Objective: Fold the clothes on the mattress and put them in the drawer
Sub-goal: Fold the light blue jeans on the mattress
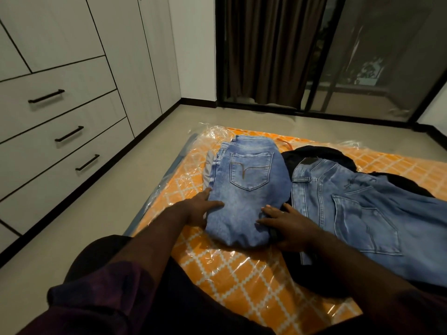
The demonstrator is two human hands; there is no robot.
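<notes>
While the folded jeans [244, 189] lie on the orange mattress [242, 274], both hands flank the near end, seemingly to square the bundle or lift it. The left hand [200, 209] touches the left edge with straight fingers; the right hand [287, 226] rests flat at the right edge, holding nothing. The bundle's long axis runs away from the person, pocket up. Unfolded jeans [362, 213] lie just right; the closed drawers [60, 136] stand left.

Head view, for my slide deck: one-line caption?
Both hands flank folded jeans on the orange mattress, unfolded jeans alongside.
</notes>
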